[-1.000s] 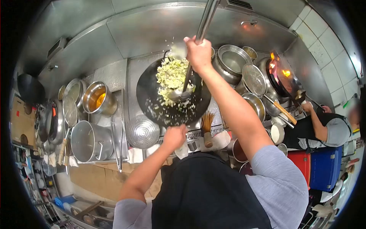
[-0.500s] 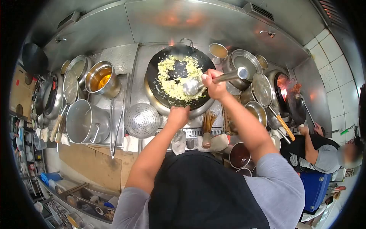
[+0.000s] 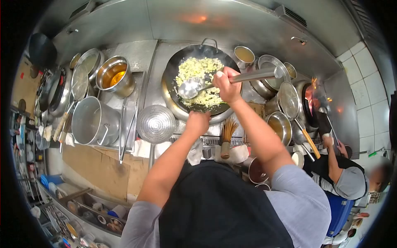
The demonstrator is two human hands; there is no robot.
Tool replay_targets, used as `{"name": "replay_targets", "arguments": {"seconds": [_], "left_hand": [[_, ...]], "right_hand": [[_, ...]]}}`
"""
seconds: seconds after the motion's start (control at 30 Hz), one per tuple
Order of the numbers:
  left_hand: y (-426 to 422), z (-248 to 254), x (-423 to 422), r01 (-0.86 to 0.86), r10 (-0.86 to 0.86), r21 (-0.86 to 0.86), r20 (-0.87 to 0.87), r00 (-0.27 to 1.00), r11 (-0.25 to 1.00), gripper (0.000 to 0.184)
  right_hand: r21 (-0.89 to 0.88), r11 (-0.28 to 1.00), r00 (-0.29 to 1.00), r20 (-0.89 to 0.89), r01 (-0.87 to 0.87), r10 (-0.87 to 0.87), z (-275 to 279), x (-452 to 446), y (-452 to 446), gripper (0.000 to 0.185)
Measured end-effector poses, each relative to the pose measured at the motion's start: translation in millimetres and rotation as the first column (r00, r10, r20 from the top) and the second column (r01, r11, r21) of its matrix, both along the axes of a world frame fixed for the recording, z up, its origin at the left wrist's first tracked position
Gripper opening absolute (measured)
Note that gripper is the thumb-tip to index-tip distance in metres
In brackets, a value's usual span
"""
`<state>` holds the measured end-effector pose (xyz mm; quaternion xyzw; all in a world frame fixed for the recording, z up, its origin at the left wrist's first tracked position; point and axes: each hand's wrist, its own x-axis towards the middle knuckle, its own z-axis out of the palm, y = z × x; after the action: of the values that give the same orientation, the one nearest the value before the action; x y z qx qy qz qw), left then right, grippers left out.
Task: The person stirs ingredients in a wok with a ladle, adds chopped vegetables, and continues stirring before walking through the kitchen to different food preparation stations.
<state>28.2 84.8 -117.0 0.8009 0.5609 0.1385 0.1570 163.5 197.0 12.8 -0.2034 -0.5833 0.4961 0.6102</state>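
A black wok sits on the burner ring, holding a loose mix of pale yellow and green bits that looks like fried rice with egg. My right hand is wrapped round the handle of a steel ladle, whose bowl rests among the food at the wok's left side. At the near rim, my left hand is closed on the wok's edge; what its fingers grip exactly is hidden beneath them. A perforated steel skimmer lies left of that hand, and a bamboo wok brush stands to its right.
A pot of oil and a deep steel pot are on the left. Right of the wok are a small pot of broth and a wire strainer. At far right, a co-worker works beside a flaming burner.
The ladle's bowl has moved left across the wok, and its handle now lies flatter. The food has shifted into a mound toward the back. My left hand stays at the near rim.
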Motion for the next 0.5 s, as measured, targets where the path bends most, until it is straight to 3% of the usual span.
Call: {"name": "replay_targets", "arguments": {"seconds": [0.03,0.07,0.1,0.13,0.17,0.23,0.3,0.37,0.43,0.5], "left_hand": [[-2,1,0,-0.005,0.004,0.041,0.044,0.999,0.999,0.015],[-3,2,1,-0.003,0.001,0.041,0.042,0.999,0.999,0.014],[-2,5,0,-0.004,0.002,0.049,0.037,0.999,0.999,0.014],[-3,4,0,-0.007,0.005,0.056,0.033,0.999,0.998,0.014],[-3,3,0,-0.005,0.004,0.038,0.015,1.000,0.999,0.013],[1,4,1,-0.005,0.005,0.018,-0.002,1.000,1.000,0.013],[-1,7,3,0.018,-0.019,0.039,0.031,0.999,0.999,0.020],[1,3,6,0.024,-0.024,0.007,-0.004,1.000,1.000,0.019],[0,3,3,0.027,-0.027,0.000,-0.014,1.000,1.000,0.018],[3,-2,4,0.009,-0.010,0.038,0.029,1.000,0.999,0.017]], "right_hand": [[0.249,0.936,0.953,0.115,0.246,-0.281,-17,16,20,0.032],[0.124,0.952,0.959,0.009,0.280,-0.283,-44,53,66,0.028],[-0.223,0.925,0.928,-0.147,0.306,-0.342,-39,86,106,0.031],[-0.285,0.850,0.861,-0.129,0.444,-0.493,-6,100,112,0.030],[-0.194,0.925,0.825,-0.418,0.326,-0.379,-24,130,150,0.029],[-0.148,0.750,0.733,-0.160,0.644,-0.661,-2,80,101,0.027],[0.137,0.812,0.822,-0.154,0.568,-0.549,-58,25,78,0.032],[-0.053,0.972,0.970,-0.067,0.229,-0.232,-33,-7,58,0.039],[-0.127,0.970,0.975,-0.050,0.209,-0.216,20,-27,32,0.043],[0.033,0.999,0.979,-0.202,0.033,-0.026,24,-25,-2,0.039]]}}
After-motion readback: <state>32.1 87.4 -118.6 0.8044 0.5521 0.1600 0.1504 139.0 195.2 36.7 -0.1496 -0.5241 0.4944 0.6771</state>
